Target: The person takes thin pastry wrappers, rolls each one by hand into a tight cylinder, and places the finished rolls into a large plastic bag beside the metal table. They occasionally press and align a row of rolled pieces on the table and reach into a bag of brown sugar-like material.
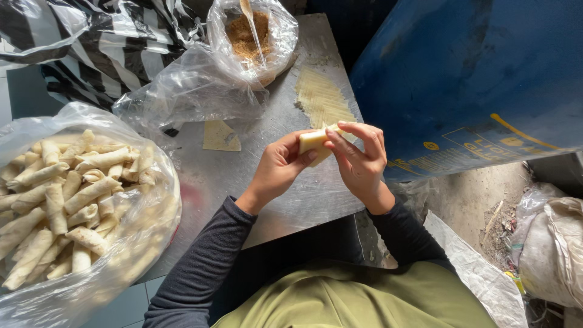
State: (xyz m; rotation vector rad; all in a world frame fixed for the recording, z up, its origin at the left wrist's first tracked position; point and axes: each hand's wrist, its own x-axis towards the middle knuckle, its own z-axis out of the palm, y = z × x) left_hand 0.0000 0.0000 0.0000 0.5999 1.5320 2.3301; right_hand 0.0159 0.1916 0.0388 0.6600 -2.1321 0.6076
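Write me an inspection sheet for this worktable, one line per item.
Surface: metal table, smudged, covered with plastic film near the hands.
Job's things: pale wrapper roll held between both hands; stack of wrappers behind it.
Clutter: bag of finished rolls; bag of brown filling with a spoon; loose wrapper piece.
Hands: left hand and right hand both pinch the roll.
Cables: nothing seen.
Surroundings: blue drum, striped cloth, sack on dirty ground.
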